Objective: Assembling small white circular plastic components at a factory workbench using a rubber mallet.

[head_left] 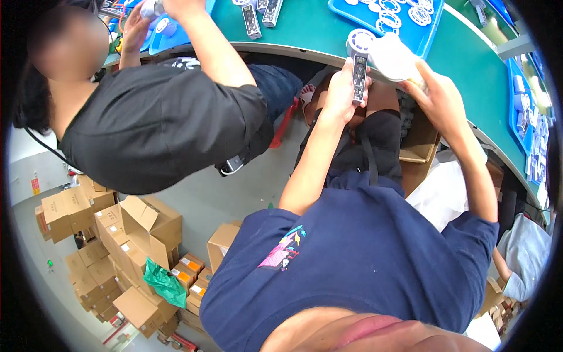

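Observation:
My left hand [340, 94] is wrapped round the grey handle of a handheld device [359, 76]. A white round head with slots tops the handle, and dark circuit parts show along its face. My right hand [437, 97] grips a smooth white rounded piece [394, 57] between thumb and fingers. That piece is held close beside the device's round head; whether the two touch I cannot tell, nor its exact kind. Both hands are over my lap, at the near edge of the green table [463, 76].
A blue tray [358, 13] with several white rings lies beyond my hands. Two similar devices [251, 22] rest left of it. At my left a co-worker in a black shirt [170, 123] handles a white part. Cardboard boxes [141, 229] stand on the floor; another blue tray [519, 108] is far right.

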The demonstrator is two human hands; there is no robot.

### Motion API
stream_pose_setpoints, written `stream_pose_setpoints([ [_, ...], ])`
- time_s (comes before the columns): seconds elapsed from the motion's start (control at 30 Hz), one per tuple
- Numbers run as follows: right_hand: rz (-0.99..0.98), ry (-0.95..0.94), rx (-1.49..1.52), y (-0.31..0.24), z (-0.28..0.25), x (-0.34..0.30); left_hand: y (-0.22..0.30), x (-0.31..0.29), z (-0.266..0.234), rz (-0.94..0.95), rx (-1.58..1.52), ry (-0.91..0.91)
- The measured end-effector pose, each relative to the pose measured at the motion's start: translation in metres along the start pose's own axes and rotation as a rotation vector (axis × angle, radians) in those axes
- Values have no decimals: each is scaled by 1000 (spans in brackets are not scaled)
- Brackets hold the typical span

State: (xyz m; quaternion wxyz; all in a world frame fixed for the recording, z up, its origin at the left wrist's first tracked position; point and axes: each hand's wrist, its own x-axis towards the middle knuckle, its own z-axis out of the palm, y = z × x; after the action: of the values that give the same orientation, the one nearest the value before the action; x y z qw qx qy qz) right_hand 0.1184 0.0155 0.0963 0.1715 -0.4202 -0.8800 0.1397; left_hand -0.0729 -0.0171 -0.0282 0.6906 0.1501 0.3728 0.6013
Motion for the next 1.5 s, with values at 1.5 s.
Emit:
stream_pose_setpoints([
  [1.5, 124, 159, 691, 76, -18, 41, 47, 70, 125, 487, 213, -134],
])
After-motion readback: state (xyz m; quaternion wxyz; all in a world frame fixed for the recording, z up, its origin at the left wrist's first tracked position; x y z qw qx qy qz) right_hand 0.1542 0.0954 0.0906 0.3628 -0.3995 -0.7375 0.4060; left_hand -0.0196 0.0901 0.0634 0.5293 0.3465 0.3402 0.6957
